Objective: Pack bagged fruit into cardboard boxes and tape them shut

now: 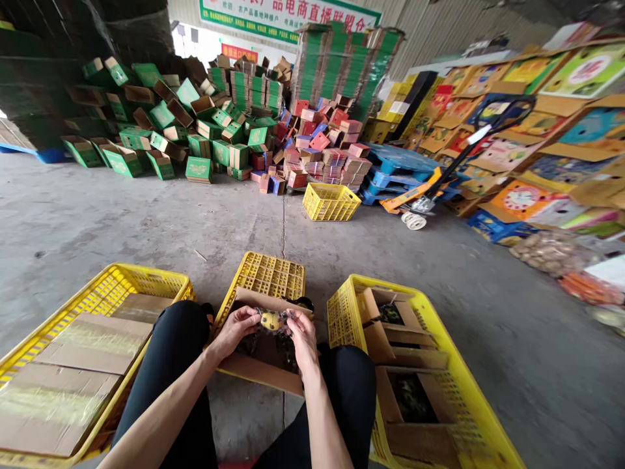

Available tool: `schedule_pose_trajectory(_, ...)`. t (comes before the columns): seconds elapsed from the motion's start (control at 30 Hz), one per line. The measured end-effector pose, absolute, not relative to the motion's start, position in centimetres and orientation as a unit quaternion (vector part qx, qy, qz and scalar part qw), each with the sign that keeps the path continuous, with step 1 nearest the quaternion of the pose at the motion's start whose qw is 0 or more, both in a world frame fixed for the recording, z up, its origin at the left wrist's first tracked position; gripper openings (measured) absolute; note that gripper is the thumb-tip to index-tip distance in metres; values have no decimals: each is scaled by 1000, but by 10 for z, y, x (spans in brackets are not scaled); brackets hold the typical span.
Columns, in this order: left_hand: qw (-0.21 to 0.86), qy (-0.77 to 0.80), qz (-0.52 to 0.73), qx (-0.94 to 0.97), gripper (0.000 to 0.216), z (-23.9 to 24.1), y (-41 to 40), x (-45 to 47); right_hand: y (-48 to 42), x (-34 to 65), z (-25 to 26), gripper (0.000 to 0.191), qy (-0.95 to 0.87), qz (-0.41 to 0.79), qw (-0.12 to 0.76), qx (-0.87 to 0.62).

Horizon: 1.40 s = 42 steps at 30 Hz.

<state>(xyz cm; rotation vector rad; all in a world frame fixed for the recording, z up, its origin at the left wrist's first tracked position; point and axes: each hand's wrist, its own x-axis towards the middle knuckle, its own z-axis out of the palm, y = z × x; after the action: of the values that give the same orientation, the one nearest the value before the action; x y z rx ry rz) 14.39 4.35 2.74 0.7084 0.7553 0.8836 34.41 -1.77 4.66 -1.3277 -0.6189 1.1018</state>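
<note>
Between my two hands is a small turtle, its yellow underside with dark spots facing me. My left hand pinches it at the left side, and my right hand grips the right side. Dark limbs show near the fingers. Just below is an open cardboard box, with dark, patterned shapes inside that my hands partly cover. This box rests against an overturned yellow crate between my knees.
A yellow crate with taped cartons stands left. Another yellow crate at right holds open cartons with dark contents. Ahead are a small yellow crate, a pallet jack, blue pallets and heaped green boxes.
</note>
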Motion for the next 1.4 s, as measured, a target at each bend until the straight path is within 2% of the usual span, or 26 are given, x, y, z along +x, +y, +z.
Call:
schedule_pose_trajectory(0.33, 760, 356, 445, 311, 48, 28, 46, 146, -15, 346, 52, 46, -327, 414, 570, -631)
schedule_pose_trajectory(0.7, 765, 367, 439, 295, 45, 19, 46, 145, -18, 342, 55, 59, -255, 486, 595, -588)
schedule_pose_trajectory(0.93, 815, 314, 420, 248, 38, 19, 48, 143, -19, 344, 52, 41, -277, 485, 610, -562)
schedule_pose_trajectory(1.13, 823, 342, 410, 194, 20, 18, 52, 142, -17, 344, 50, 25, -307, 482, 618, -540)
schedule_pose_trajectory(1.4, 841, 334, 341, 254, 39, 19, 49, 140, -18, 341, 51, 20, -310, 497, 610, -535)
